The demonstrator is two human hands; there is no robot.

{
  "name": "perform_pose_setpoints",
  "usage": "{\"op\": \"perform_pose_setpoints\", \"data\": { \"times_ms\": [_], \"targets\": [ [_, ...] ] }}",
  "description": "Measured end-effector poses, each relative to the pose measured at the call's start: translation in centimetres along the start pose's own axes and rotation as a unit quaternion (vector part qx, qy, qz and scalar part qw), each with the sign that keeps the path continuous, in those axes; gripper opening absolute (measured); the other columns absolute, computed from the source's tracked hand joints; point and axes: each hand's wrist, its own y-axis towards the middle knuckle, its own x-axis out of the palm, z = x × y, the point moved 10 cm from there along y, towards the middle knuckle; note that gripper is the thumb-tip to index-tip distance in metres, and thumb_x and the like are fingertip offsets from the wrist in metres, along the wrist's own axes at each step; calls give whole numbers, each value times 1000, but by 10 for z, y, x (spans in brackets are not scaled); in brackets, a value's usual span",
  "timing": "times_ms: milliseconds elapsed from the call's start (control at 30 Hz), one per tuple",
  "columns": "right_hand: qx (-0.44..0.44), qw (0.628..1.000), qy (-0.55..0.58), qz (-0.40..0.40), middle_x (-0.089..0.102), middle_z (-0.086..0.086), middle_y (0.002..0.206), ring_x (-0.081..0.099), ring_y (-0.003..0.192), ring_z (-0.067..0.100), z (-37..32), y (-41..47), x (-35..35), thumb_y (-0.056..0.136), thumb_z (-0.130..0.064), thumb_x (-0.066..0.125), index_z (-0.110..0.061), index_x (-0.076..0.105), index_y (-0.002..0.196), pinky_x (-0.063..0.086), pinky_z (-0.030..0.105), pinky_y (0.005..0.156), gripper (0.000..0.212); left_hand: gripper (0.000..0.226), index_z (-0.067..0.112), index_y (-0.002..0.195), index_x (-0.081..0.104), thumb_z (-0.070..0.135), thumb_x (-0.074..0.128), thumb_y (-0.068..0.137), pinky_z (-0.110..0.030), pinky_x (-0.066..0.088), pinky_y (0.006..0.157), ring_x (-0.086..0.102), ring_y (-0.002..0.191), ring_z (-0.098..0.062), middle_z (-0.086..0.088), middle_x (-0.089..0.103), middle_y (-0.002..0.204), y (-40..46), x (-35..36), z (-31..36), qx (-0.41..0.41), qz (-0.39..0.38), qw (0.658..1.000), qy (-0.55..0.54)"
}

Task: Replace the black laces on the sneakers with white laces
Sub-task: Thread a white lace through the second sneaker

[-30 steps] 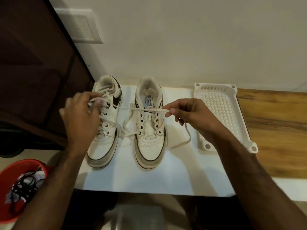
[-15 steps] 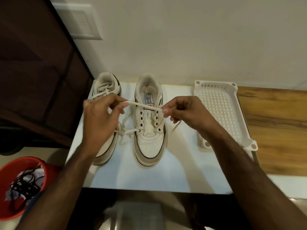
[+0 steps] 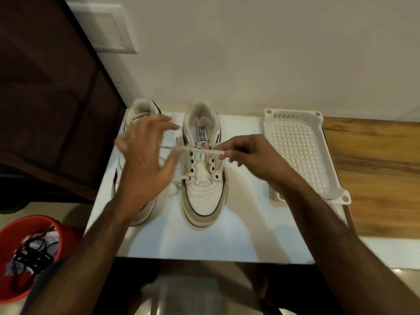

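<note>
White lace [image 3: 204, 151] runs crosswise, pinched by right hand [image 3: 254, 160].

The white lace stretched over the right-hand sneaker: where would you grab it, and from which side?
Pinch the white lace near its free left end, coming from the left, as the open left hand seems about to do. The right hand already pinches the other end, so the flat lace lies taut and clear above the sneaker.

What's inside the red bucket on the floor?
The red bucket holds a tangle of black laces over crumpled pale material. The bucket's bottom is covered.
</note>
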Motion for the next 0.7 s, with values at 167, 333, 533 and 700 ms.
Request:
{"op": "perform_pose_setpoints", "data": {
  "times_ms": [167,333,533,700],
  "targets": [
    [-46,997,65,5,77,11,92,75,87,27,-14,1,17,85,0,78,-7,74,102,61,42,86,19,36,17,130,59,33,64,98,-31,42,99,55,111,1,8,53,127,-13,45,40,66,-131,982,-116],
    [-54,991,84,88,74,5,75,72,67,21,-16,1,13,74,-8,89,-8,64,93,58,34,66,32,22,10,113,70,12,75,91,-8,40,76,56,86,3,10,58,99,-8,42,27,48,-98,985,-137],
    [-45,986,155,35,77,16,85,75,79,28,-14,2,18,85,6,75,-2,64,103,59,34,74,23,17,12,107,74,9,76,90,-7,39,74,57,81,4,15,57,88,-6,40,11,13,-76,990,-117],
    [-33,988,130,82,73,11,78,76,70,28,-15,1,12,76,-1,86,-3,59,96,61,35,65,34,8,9,93,71,13,77,90,-7,39,70,55,74,2,6,63,87,-8,43,12,12,-76,991,-109]
  ]
}}
